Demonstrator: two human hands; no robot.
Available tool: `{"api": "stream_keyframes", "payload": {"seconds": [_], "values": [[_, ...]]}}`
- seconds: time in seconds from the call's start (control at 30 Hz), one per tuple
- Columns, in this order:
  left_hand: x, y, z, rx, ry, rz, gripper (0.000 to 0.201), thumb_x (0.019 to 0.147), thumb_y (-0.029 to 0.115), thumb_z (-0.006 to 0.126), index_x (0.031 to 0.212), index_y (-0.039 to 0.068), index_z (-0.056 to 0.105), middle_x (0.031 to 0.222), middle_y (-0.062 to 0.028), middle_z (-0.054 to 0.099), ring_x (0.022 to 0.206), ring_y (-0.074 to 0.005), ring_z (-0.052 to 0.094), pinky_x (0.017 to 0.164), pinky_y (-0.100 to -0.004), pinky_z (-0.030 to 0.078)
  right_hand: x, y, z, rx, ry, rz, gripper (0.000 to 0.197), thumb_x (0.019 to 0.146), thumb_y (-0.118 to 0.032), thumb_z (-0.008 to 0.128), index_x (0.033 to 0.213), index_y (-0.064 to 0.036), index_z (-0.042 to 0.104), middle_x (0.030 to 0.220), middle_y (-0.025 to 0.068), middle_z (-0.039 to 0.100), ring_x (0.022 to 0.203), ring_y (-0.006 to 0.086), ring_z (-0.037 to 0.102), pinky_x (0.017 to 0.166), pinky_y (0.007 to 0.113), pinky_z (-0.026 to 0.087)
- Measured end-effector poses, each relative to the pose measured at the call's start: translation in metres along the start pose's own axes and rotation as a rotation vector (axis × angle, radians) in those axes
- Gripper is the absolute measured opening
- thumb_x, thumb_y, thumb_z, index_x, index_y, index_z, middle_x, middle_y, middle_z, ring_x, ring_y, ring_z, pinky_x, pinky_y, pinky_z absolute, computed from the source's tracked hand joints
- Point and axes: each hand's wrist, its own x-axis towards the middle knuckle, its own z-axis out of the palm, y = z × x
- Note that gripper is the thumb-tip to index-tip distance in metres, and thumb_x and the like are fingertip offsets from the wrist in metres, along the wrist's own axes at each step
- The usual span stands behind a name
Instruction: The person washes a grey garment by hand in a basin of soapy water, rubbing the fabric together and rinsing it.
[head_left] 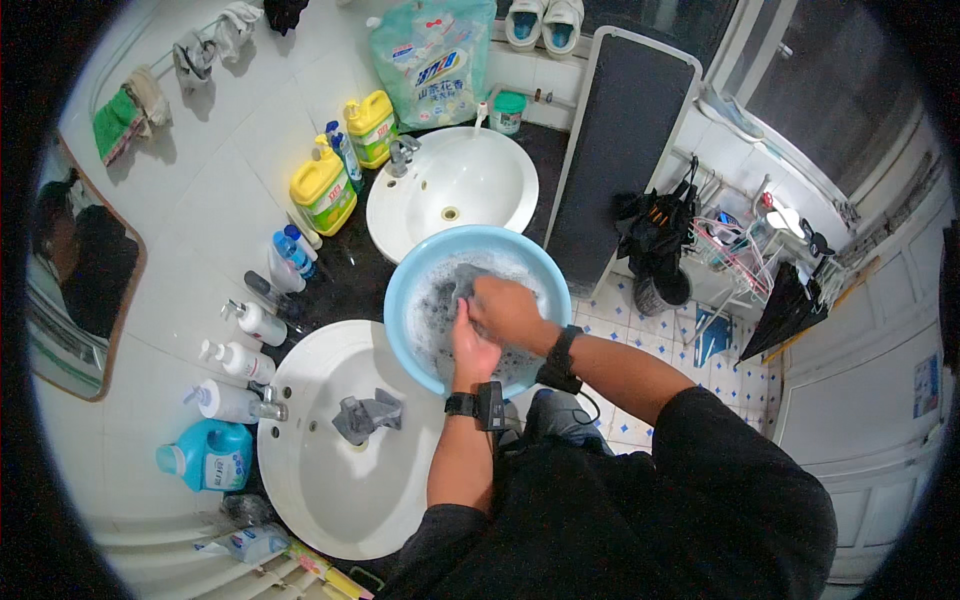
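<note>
Over a light blue basin (pixel 397 340) of foamy, greyish water, my two hands are together. Between them is a wet grey sock (pixel 466 278), bunched up and partly covered by my fingers. My right hand (pixel 508 308) is closed on it from the right. Just below, my left hand (pixel 472 345) grips the same sock, its thumb pointing up. Another grey sock (pixel 368 414) lies crumpled in the near white sink (pixel 300 490), close to the drain.
The basin sits against a second white sink (pixel 515 165). Yellow jugs (pixel 323 188), pump bottles (pixel 240 362) and a blue detergent bottle (pixel 212 455) line the dark counter on the left. A dark board (pixel 625 140) leans at the right, near a wire rack (pixel 735 250).
</note>
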Motion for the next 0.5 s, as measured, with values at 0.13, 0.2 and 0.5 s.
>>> {"api": "stream_keyframes", "payload": {"seconds": [0.13, 0.2, 0.5], "values": [[0.017, 0.001, -0.013, -0.049, -0.276, 0.057, 0.039, 0.094, 0.031, 0.042, 0.121, 0.005, 0.047, 0.123, -0.0065, 0.051, 0.116, -0.0224, 0.044, 0.103, -0.0377, 0.028, 0.016, 0.025, 0.000, 0.103, 0.152, 0.181, 0.025, 0.085, -0.028, 0.051, 0.081, -0.0026, 0.049, 0.075, 0.0209, 0.056, 0.069, 0.0397, 0.056, 0.062, 0.051, 0.042], [0.016, -0.002, -0.013, -0.032, -0.271, 0.077, 0.040, 0.093, 0.032, 0.041, 0.121, 0.004, 0.046, 0.123, -0.0069, 0.051, 0.116, -0.0229, 0.045, 0.103, -0.0381, 0.028, 0.016, 0.024, 0.001, 0.057, 0.162, 0.191, 0.027, 0.085, -0.029, 0.050, 0.081, -0.0021, 0.050, 0.074, 0.0214, 0.056, 0.069, 0.0397, 0.056, 0.062, 0.051, 0.042], [0.011, -0.005, -0.008, 0.072, -0.248, 0.019, 0.048, 0.094, 0.039, 0.037, 0.123, 0.002, 0.043, 0.125, -0.0088, 0.048, 0.118, -0.0244, 0.042, 0.104, -0.0389, 0.026, 0.015, 0.035, -0.001, -0.094, 0.133, -0.019, 0.023, 0.085, -0.025, 0.048, 0.084, -0.0024, 0.049, 0.078, 0.0197, 0.056, 0.070, 0.0370, 0.057, 0.063, 0.048, 0.044]]}}
